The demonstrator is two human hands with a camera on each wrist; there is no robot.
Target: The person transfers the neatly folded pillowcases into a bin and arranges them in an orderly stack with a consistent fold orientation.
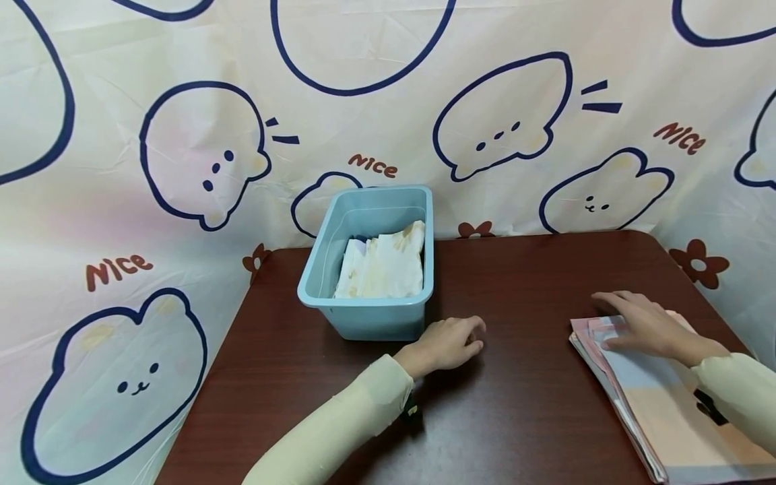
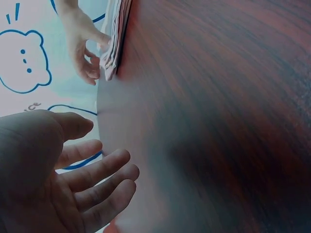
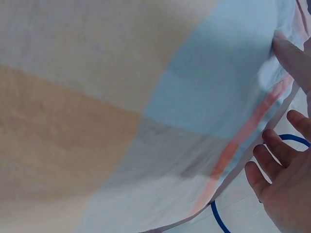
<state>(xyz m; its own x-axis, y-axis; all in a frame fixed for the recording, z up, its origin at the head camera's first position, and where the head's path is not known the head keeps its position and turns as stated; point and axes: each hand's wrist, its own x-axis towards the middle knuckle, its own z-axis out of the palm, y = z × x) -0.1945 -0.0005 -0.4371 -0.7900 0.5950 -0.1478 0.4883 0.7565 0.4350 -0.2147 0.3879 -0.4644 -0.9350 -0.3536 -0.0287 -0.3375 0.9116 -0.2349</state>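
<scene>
My left hand (image 1: pixel 447 342) hovers over the table just right of the blue basin, fingers loosely bent and nothing in them. In the left wrist view the same hand (image 2: pixel 92 179) shows its palm and spread fingers. At the right, my right hand (image 1: pixel 649 327) lies over the far end of a folded checked cloth (image 1: pixel 679 417) in blue, orange and pink. The right wrist view has the thumb (image 3: pixel 291 58) on the cloth's surface near its pink-striped border, while the other fingers are relaxed beyond the edge. Several folded layers show along the cloth's side.
A light blue plastic basin (image 1: pixel 370 316) stands near the back of the dark red-brown table (image 1: pixel 515 417). It holds folded white cloths (image 1: pixel 391 266) with brownish marks. Behind the table hangs a printed curtain (image 1: pixel 388 121) with bear outlines.
</scene>
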